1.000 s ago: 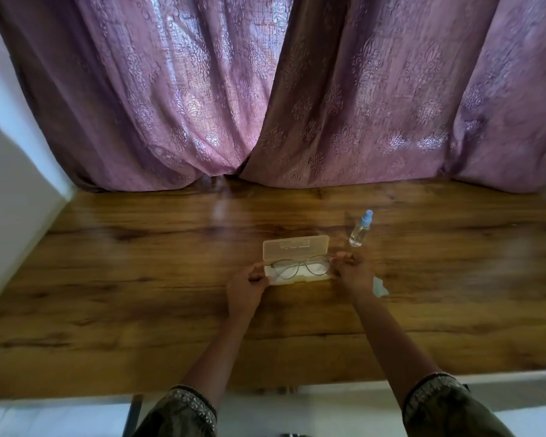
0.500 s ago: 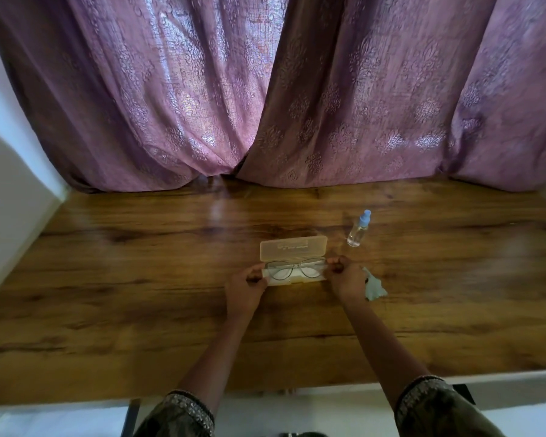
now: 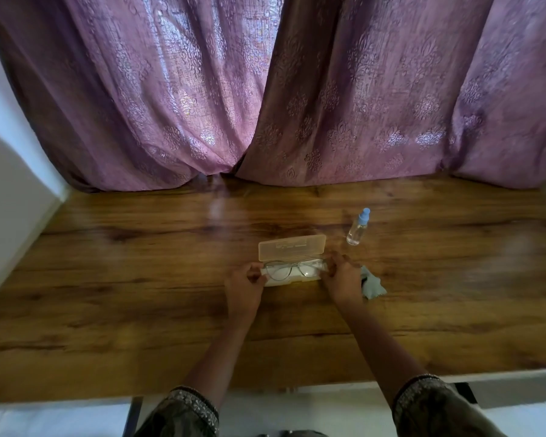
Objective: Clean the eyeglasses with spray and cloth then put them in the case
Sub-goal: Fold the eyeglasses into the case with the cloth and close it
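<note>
Head view: mauve patterned curtains [image 3: 265, 89] hang across the whole far edge of a wooden table [image 3: 108, 294], their hems resting on the wood. A white wall [image 3: 10, 184] runs along the table's left edge. Two forearms in dark patterned sleeves [image 3: 186, 411] reach in over the near edge toward the middle of the table. There an eyeglass case [image 3: 292, 247] of clear plastic lies open, its lid tipped back toward the curtains. The left hand [image 3: 241, 287] has its fingers curled at the left end of the case, and the right hand [image 3: 342, 280] is curled at the right end; each pinches one end of the eyeglasses [image 3: 292, 269], which lie in the case's lower half, lenses facing up. A pale blue-grey cloth [image 3: 372, 285] lies crumpled on the table, touching the right hand's outer side. A small clear spray bottle [image 3: 356, 228] with a blue cap stands just beyond the case's far right corner.
</note>
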Tool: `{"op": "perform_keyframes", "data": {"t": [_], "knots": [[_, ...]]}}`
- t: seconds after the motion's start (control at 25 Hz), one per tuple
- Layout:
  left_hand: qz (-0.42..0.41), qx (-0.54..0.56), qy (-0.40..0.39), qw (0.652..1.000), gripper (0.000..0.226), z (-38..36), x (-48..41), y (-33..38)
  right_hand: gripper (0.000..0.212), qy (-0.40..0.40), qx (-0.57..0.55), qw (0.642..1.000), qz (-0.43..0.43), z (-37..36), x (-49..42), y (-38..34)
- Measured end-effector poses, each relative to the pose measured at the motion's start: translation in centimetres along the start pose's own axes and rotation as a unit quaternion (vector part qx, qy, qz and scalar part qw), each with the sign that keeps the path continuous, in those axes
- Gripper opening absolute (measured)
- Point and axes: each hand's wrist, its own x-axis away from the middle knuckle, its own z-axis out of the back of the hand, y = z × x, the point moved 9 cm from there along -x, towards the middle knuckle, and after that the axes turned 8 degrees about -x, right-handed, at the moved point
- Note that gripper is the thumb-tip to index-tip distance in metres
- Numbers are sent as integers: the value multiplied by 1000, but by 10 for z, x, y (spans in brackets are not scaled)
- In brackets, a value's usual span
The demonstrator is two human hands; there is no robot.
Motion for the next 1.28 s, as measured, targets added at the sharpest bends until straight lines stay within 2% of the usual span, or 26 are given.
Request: {"op": "perform_keyframes", "data": {"t": [0.32, 0.56, 0.72, 0.96, 1.28], "knots": [[-20, -19, 2, 1000, 24, -2, -1, 2, 39, -50, 81, 995, 7, -11, -4, 1], [-12, -3, 0, 1000, 23, -4, -2, 0, 42, -57, 14, 998, 10, -10, 1, 0], [9, 18, -6, 1000, 32, -4, -4, -3, 50, -48, -15, 998, 24, -7, 3, -2], [32, 2, -3, 999, 22, -7, -7, -9, 38, -51, -12, 999, -4, -9, -3, 0], [82, -66, -22, 994, 44, -3, -17, -11, 35, -53, 61, 997, -12, -8, -5, -14]]}}
